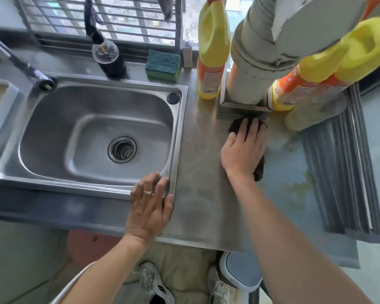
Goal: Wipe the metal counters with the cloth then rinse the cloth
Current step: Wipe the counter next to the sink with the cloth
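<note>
Here my right hand (244,148) lies flat on the dark cloth (258,170), fingers straight and spread, pressing it onto the metal counter (202,150) just in front of the square metal collar at the foot of the wide grey pipe (250,69). The cloth peeks out past my fingertips, against the collar, and again near my wrist on the outer side — the rest is hidden under my palm. My left hand (150,207) is open too, resting on the near right corner of the steel sink (53,119), its fingers laid over the rim; there is a ring on one finger.

Yellow bottles with orange labels stand on both sides of the pipe: one (211,62) to its left, another (287,88) to its right. A green sponge (162,65) sits behind the sink by the window, with a dark bottle (110,60) near it. The tap (29,69) reaches over the sink's far left corner. To the right of my cloth hand the counter shows yellowish smears (298,183), and further right lies a grey ribbed mat (347,172).
</note>
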Available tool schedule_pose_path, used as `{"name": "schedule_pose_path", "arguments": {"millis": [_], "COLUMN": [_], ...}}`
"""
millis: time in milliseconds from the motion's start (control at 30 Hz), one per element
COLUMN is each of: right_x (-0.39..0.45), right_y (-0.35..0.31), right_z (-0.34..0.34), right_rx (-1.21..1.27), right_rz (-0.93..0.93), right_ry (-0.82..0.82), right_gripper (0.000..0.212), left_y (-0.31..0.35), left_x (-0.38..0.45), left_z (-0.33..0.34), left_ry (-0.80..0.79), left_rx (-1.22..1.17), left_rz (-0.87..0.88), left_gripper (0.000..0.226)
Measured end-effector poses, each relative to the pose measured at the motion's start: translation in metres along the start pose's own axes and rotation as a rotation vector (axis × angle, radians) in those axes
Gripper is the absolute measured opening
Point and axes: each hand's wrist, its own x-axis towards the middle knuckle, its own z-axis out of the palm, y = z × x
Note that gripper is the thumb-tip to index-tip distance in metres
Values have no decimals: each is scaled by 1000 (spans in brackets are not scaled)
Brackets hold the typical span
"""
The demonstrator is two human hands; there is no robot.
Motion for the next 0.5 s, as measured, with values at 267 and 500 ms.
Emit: {"name": "schedule_pose_path", "arguments": {"millis": [267,500], "right_x": [-37,1], "right_y": [-96,-5], "right_z": [38,4], "right_rx": [123,-63], "right_rz": [-357,-365], "right_ry": [-105,-156], "right_gripper": [56,58], "left_y": [-5,-5], "left_x": [-1,-6], "left_z": [3,8], "left_ry": [-21,71], "left_rx": [-25,22], "left_rz": [23,49], "left_gripper": [39,40]}}
